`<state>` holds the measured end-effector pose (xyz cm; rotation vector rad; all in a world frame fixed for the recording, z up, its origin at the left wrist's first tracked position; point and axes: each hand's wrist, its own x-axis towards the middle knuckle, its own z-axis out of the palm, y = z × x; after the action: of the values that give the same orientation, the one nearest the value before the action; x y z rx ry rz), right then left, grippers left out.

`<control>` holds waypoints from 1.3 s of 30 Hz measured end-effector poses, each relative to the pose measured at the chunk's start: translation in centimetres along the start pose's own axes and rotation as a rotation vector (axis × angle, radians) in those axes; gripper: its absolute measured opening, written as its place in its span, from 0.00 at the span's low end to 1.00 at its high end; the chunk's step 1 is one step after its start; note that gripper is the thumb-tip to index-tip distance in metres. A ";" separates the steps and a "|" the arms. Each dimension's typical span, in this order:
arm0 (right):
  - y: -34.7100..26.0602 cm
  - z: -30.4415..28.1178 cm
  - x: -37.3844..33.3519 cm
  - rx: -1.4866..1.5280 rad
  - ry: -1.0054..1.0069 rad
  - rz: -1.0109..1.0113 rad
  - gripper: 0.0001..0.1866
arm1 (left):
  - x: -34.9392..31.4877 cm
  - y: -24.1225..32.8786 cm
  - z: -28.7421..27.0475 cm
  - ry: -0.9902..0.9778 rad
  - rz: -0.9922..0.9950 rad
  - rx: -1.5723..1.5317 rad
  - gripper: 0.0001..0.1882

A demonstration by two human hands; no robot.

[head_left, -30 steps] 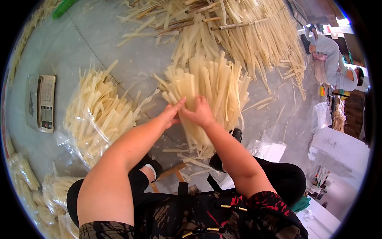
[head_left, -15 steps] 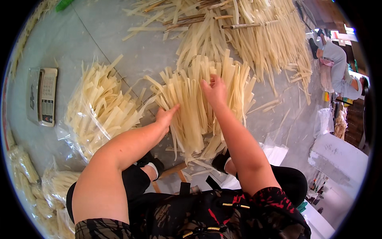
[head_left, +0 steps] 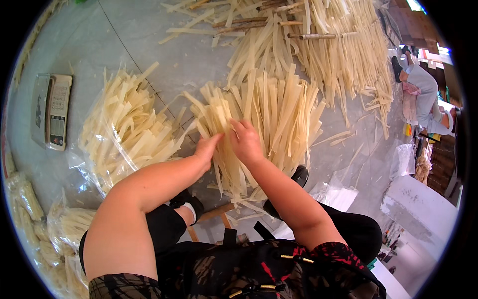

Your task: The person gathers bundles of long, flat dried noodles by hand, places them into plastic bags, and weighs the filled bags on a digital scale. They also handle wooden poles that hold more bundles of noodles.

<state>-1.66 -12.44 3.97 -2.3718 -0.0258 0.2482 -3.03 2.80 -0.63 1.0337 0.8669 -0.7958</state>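
A thick bundle of long, pale yellow dried strips [head_left: 279,119], looking like wide flat noodles, lies in front of me. My left hand [head_left: 206,148] grips the left edge of this bundle, thumb on top and its other fingers hidden beneath. Close beside it, my right hand [head_left: 246,142] has its fingers curled around strips in the bundle's left part. To the left, more strips [head_left: 132,124] spill from a clear plastic bag [head_left: 107,162]. Beyond the bundle spreads a large pile of the same strips [head_left: 343,65], with several thin brown rods [head_left: 318,36] across it.
A digital scale [head_left: 59,112] stands on the grey tiled floor [head_left: 164,57] at the left. Bagged strips [head_left: 69,226] lie at lower left. My black shoes flank the bundle's near end. White plastic sheeting [head_left: 333,194] is at right; another person [head_left: 423,87] sits at far right.
My right hand has come left and nearer, from the middle of the bundle to its left part beside my left hand. Strips there are now gathered together. My right foot has shifted.
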 end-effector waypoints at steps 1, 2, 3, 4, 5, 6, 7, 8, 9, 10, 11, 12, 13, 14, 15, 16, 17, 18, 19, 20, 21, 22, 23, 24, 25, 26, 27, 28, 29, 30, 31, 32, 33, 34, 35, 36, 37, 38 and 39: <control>-0.7 0.2 0.9 0.009 0.017 -0.110 0.20 | -0.4 0.3 -0.3 -0.011 -0.054 -0.031 0.34; -0.3 0.8 1.5 0.025 0.071 -0.081 0.22 | -0.6 0.3 -0.4 -0.030 -0.014 -0.012 0.34; -0.1 1.5 2.5 0.043 0.126 -0.058 0.24 | -0.7 0.6 -0.4 0.006 -0.007 0.018 0.33; 0.0 2.0 3.0 0.061 0.182 -0.035 0.27 | -0.9 0.9 -0.3 0.041 -0.001 0.047 0.33; 0.2 2.2 2.8 0.101 0.151 0.098 0.30 | -1.0 1.2 -0.2 0.076 0.005 0.076 0.33; -0.8 1.6 2.7 0.141 0.110 0.223 0.34 | -1.0 1.4 -0.3 0.042 0.005 0.031 0.32; -1.3 0.9 2.2 0.173 0.071 0.354 0.38 | -1.0 1.7 -0.2 -0.001 0.001 -0.013 0.31; -1.1 0.9 1.3 0.179 0.028 0.380 0.42 | -1.0 1.9 -0.1 -0.044 -0.003 -0.057 0.30; -0.9 0.7 0.5 0.184 -0.013 0.406 0.46 | -1.1 2.3 0.2 -0.096 -0.040 -0.062 0.32; -0.7 0.5 0.0 0.191 -0.054 0.432 0.50 | -1.3 2.7 0.4 -0.149 -0.077 -0.066 0.34; -0.2 0.1 0.0 0.241 -0.163 0.492 0.51 | -1.5 3.0 0.6 -0.200 -0.113 -0.070 0.36; -0.6 -1.0 0.2 0.292 -0.268 0.551 0.53 | -1.7 3.0 0.6 -0.283 -0.163 -0.058 0.37; -1.4 -2.2 0.4 0.343 -0.377 0.607 0.54 | -1.9 3.2 0.6 -0.364 -0.210 -0.047 0.38; -2.4 -3.5 0.2 0.477 -0.442 0.596 0.52 | -2.2 3.3 0.5 -0.444 -0.256 -0.036 0.39; -2.3 -4.2 -0.2 0.489 -0.423 0.556 0.51 | -2.9 4.0 0.9 -0.467 -0.275 0.034 0.40; -2.2 -4.5 -0.7 0.506 -0.408 0.514 0.49 | -4.2 5.1 1.3 -0.484 -0.295 0.104 0.42; -2.2 -4.6 -1.1 0.552 -0.398 0.455 0.47 | -5.4 5.9 1.7 -0.499 -0.313 0.175 0.43; -2.4 -4.9 -1.3 0.597 -0.391 0.390 0.46 | -6.4 6.6 1.9 -0.500 -0.268 0.222 0.44; -2.8 -5.0 -1.4 0.669 -0.388 0.306 0.44 | -7.4 7.3 2.2 -0.501 -0.222 0.269 0.44; -3.2 -5.1 -1.6 0.741 -0.386 0.221 0.43 | -8.5 7.8 2.5 -0.500 -0.176 0.315 0.45; -4.1 -5.7 -1.3 0.715 -0.333 0.159 0.43 | -9.6 8.9 2.9 -0.540 -0.087 0.362 0.46; -5.5 -6.6 -1.2 0.688 -0.285 0.102 0.43 | -10.9 9.8 3.3 -0.577 -0.001 0.403 0.47; -6.5 -7.2 -1.0 0.662 -0.237 0.045 0.43 | -12.3 10.7 3.6 -0.612 0.085 0.445 0.48; -6.6 -7.9 -0.8 0.600 -0.161 -0.015 0.43 | -14.0 12.0 4.3 -0.672 0.203 0.546 0.49; -6.7 -8.5 -0.6 0.541 -0.093 -0.072 0.43 | -15.9 13.3 4.7 -0.723 0.317 0.644 0.49; -7.3 -8.9 -0.7 0.551 -0.047 -0.087 0.43 | -17.6 14.4 5.2 -0.773 0.432 0.741 0.50; -8.2 -9.7 -1.0 0.554 -0.002 -0.095 0.43 | -18.9 15.3 5.6 -0.757 0.466 0.763 0.50; -11.3 -10.8 -1.5 0.637 0.004 -0.071 0.42 | -20.3 16.2 5.5 -0.721 0.500 0.783 0.49; -13.8 -11.5 -2.0 0.719 -0.001 -0.038 0.42 | -21.7 16.8 5.2 -0.682 0.525 0.793 0.49; -14.4 -12.5 -1.9 0.624 0.007 -0.104 0.40 | -22.4 17.4 5.5 -0.715 0.584 0.837 0.49; -15.5 -13.2 -1.7 0.692 -0.001 -0.125 0.40 | -23.0 17.9 5.3 -0.727 0.637 0.879 0.48; -16.9 -13.8 -1.4 0.759 -0.012 -0.145 0.40 | -23.8 18.6 5.1 -0.737 0.690 0.920 0.48; -18.1 -14.0 -1.5 0.824 -0.032 -0.156 0.39 | -24.8 19.2 4.7 -0.653 0.671 1.038 0.47; -18.9 -13.8 -1.4 0.894 0.029 -0.116 0.32 | -25.7 20.2 4.4 -0.567 0.653 1.155 0.46; -19.8 -14.3 -1.3 0.809 0.014 -0.101 0.29 | -26.5 20.9 4.0 -0.476 0.631 1.267 0.45; -20.9 -15.0 -1.2 0.731 -0.012 -0.088 0.26 | -27.2 21.4 3.1 -0.479 0.700 1.296 0.43; -21.6 -15.0 -0.8 0.653 -0.034 -0.085 0.23 | -27.2 21.4 2.2 -0.471 0.757 1.269 0.42; -22.2 -14.4 -0.5 0.692 -0.001 -0.153 0.18 | -27.0 21.4 1.2 -0.461 0.815 1.243 0.41; -22.7 -13.7 -0.2 0.678 -0.053 -0.128 0.19 | -26.6 21.3 0.1 -0.458 0.866 1.215 0.40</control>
<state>1.91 -5.32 29.27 -1.6821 -0.1009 0.2151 3.87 13.13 31.11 1.9548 -0.6051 -0.7059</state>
